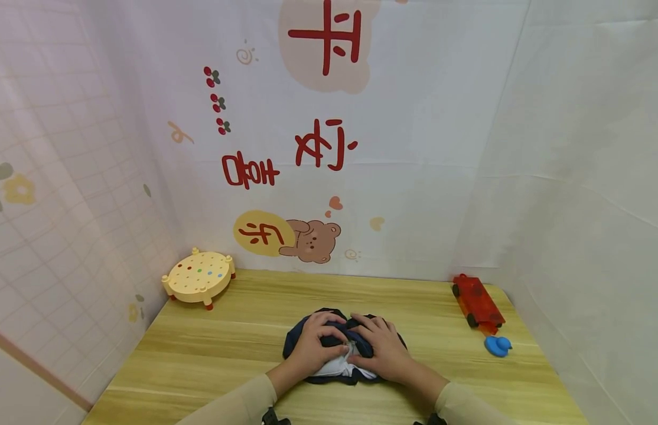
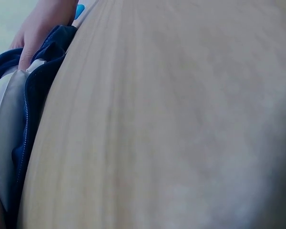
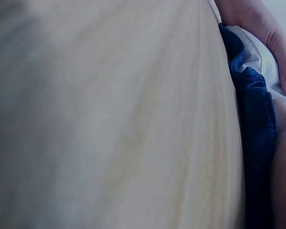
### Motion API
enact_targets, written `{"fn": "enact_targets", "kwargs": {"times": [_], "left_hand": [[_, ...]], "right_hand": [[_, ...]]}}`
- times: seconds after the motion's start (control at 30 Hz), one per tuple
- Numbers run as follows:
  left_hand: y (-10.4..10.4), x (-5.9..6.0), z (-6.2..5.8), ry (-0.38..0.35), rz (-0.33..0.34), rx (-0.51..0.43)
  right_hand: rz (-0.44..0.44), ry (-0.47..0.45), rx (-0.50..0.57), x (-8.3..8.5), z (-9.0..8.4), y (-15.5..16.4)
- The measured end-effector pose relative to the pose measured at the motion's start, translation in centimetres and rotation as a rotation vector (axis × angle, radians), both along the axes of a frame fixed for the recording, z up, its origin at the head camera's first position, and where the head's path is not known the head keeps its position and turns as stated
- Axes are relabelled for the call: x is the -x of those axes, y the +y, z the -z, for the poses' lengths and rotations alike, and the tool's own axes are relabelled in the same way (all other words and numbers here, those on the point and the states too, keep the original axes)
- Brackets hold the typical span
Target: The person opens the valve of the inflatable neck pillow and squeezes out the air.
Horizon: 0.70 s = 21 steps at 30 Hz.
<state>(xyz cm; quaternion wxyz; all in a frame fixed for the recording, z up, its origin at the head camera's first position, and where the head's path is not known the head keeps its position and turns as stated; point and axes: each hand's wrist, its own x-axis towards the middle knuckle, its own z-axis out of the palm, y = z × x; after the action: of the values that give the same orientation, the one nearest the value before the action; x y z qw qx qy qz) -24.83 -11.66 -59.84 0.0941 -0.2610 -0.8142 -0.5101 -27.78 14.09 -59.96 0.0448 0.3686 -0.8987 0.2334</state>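
- At the near middle of the wooden table [image 1: 201,336], a bundled dark blue garment [image 1: 308,330] with a white lining lies under both hands.
- Left hand [image 1: 314,348]: rests on the left half of the bundle, fingers curled over the blue cloth and pressing into it.
- Right hand [image 1: 381,348]: lies on the right half, fingers bent over the top fold, its fingertips close to those of the left hand.
- White lining shows between and below the two hands, at the edge of the bundle nearest the person.
- Both forearms wear beige sleeves [image 1: 238,404], coming in from the bottom edge.
- From the left wrist camera, the garment [image 2: 38,86] shows a blue zipper edge with pale lining beside it, lying flat on the table [image 2: 171,119]; a hand [image 2: 38,28] grips it at the top, probably the right one, though the close blur makes that uncertain.
- From the right wrist camera, the garment [image 3: 255,124] runs along the right side on the table [image 3: 109,119], with a hand [image 3: 267,38] pressing the white cloth above it.
- Far left corner: a round yellow toy table [image 1: 199,275] with coloured dots, well apart from the hands.
- Right edge: a red toy car [image 1: 476,302], with a small blue duck [image 1: 498,345] just in front of it.
- Behind: a white printed backdrop [image 1: 414,147] with red characters and a brown bear.
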Motion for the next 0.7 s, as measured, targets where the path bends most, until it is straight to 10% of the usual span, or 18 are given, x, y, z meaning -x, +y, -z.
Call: {"fn": "enact_targets", "kwargs": {"times": [0.7], "left_hand": [[0.15, 0.03, 0.03, -0.001, -0.024, 0.045]], "right_hand": [[0.003, 0.034, -0.057, 0.39, 0.4, -0.16]]}}
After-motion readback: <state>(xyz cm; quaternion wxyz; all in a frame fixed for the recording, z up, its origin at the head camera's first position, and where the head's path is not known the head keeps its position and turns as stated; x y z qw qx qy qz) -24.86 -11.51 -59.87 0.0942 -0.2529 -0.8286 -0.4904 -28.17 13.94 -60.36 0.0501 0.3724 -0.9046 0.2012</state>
